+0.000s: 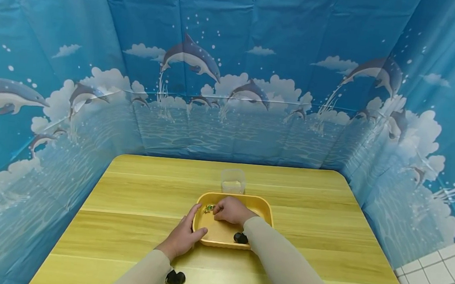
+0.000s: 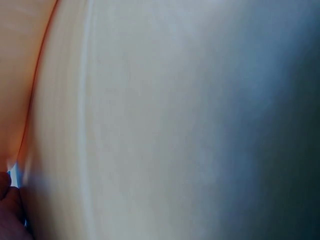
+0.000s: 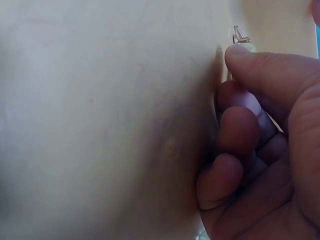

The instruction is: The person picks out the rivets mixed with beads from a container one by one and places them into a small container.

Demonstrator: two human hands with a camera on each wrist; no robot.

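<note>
A yellow plastic basin [image 1: 224, 244] stands on the table. My left hand [image 1: 180, 237] rests at its near left corner, fingers stretched along the left side and thumb over the rim. Inside the basin, my right hand [image 1: 231, 210] has its fingers curled and its thumb and forefinger close together. They pinch at a small metal-and-green piece [image 3: 242, 38], mostly hidden by the thumb in the right wrist view. Just left of those fingertips lies a little heap of green and gold pieces [image 1: 207, 209], too small to make out singly. The basin's orange wall [image 2: 17, 75] fills the left edge of the left wrist view.
Behind the basin stands a clear plastic container [image 1: 233, 181], close to its far rim. The yellow wood-grain table [image 1: 133, 197] reaches back to a blue dolphin-print curtain [image 1: 232, 129]. Black wrist devices [image 1: 176, 278] sit under both sleeves.
</note>
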